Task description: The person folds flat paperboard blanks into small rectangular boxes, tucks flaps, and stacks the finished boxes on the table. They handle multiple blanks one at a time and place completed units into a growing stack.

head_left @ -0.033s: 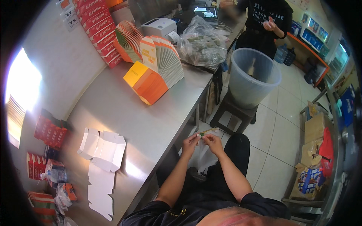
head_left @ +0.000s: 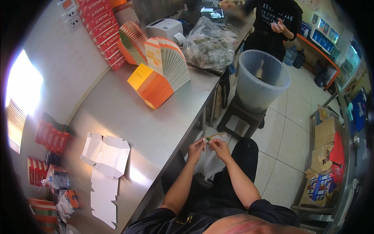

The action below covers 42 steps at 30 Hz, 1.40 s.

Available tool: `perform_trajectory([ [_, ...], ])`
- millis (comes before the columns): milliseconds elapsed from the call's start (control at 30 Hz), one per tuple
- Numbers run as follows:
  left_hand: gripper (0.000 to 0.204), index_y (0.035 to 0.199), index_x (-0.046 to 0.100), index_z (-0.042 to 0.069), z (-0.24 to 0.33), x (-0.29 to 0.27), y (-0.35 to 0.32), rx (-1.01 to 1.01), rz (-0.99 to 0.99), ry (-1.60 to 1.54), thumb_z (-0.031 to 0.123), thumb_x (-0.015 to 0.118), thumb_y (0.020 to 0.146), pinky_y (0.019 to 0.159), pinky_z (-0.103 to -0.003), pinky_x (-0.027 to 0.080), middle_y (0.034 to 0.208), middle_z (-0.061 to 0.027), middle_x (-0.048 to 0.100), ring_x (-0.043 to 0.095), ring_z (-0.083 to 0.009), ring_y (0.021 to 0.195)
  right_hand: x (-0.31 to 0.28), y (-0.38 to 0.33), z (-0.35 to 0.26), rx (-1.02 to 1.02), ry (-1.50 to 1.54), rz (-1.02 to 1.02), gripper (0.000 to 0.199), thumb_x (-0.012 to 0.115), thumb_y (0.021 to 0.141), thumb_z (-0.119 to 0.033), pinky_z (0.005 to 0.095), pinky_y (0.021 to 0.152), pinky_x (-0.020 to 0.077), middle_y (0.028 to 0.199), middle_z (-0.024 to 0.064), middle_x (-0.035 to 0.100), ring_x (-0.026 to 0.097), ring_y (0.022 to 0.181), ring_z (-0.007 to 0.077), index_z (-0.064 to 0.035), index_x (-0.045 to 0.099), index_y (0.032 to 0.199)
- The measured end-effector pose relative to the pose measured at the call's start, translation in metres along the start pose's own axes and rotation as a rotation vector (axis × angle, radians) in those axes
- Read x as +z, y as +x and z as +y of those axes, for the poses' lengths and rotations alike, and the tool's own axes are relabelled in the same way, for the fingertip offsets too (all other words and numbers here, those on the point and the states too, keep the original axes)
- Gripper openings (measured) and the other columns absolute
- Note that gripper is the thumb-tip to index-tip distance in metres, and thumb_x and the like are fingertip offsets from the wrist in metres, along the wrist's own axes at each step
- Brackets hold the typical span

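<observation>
Above my lap, my left hand (head_left: 197,148) and my right hand (head_left: 219,149) face each other with pinched fingertips. Between them is a small green-and-white piece (head_left: 208,139), too small to name. Both hands seem to grip it, one at each side. Just below them a whitish plastic bag (head_left: 213,162) hangs or lies between my knees; its contents do not show. On the steel table (head_left: 156,128) to my left lies an unfolded white cardboard box (head_left: 111,156), apart from my hands.
Fanned orange box blanks (head_left: 171,58) and stacked red boxes (head_left: 99,29) stand farther back, near a white printer (head_left: 165,28) and a clear bag of packets (head_left: 210,46). A translucent bucket (head_left: 261,87) rests on a dark stool (head_left: 241,121). Behind it stands another person (head_left: 276,19).
The other person's arm at the top has shifted slightly. My hands and the small piece stay where they were.
</observation>
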<state>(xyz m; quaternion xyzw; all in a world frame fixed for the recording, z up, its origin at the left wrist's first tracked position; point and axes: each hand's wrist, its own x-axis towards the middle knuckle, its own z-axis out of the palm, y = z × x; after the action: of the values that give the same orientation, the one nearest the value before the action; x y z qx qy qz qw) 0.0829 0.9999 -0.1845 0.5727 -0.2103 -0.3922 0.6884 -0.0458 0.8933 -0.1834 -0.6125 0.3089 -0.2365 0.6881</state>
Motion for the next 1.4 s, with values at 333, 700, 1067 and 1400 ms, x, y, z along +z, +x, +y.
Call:
perform_trajectory([
  [333, 0.039, 0.13, 0.066, 0.001, 0.009, 0.003, 0.003, -0.026, -0.007, -0.032, 0.012, 0.073, 0.094, 0.069, -0.024, 0.053, 0.108, -0.0046, 0.072, 0.064, -0.0091, 0.086, 0.013, -0.002, -0.017, -0.129, -0.156, 0.095, 0.015, 0.07, 0.097, -0.015, 0.0257, 0.073, 0.0527, 0.088, 0.0036, 0.07, 0.066, 0.08, 0.01, -0.0013, 0.068, 0.102],
  [700, 0.037, 0.116, 0.066, -0.002, -0.001, 0.008, 0.008, 0.202, 0.062, 0.199, 0.02, 0.08, 0.089, 0.065, -0.025, 0.054, 0.094, -0.0063, 0.069, 0.063, -0.0099, 0.081, 0.017, -0.006, -0.032, -0.394, -0.404, 0.132, 0.016, 0.071, 0.092, -0.007, 0.0307, 0.071, 0.0559, 0.091, 0.0133, 0.075, 0.073, 0.08, 0.0191, -0.0002, 0.07, 0.106],
  [1067, 0.029, 0.102, 0.058, 0.003, -0.016, 0.002, 0.012, 0.303, 0.155, 0.404, 0.017, 0.079, 0.088, 0.064, -0.027, 0.051, 0.083, -0.0039, 0.063, 0.059, -0.0117, 0.072, 0.023, -0.003, -0.023, -0.276, -0.449, 0.049, 0.015, 0.066, 0.094, -0.008, 0.0344, 0.073, 0.056, 0.089, 0.0165, 0.073, 0.074, 0.081, 0.0253, 0.0011, 0.068, 0.106],
  [1400, 0.027, 0.107, 0.056, 0.006, 0.009, 0.018, -0.003, 0.368, 0.174, 0.571, 0.004, 0.072, 0.086, 0.07, -0.028, 0.054, 0.09, -0.0058, 0.065, 0.066, -0.0141, 0.083, 0.023, 0.002, -0.013, -0.218, -0.445, 0.188, 0.019, 0.07, 0.093, -0.015, 0.0383, 0.072, 0.0553, 0.088, 0.018, 0.072, 0.073, 0.082, 0.0278, 0.0015, 0.064, 0.1],
])
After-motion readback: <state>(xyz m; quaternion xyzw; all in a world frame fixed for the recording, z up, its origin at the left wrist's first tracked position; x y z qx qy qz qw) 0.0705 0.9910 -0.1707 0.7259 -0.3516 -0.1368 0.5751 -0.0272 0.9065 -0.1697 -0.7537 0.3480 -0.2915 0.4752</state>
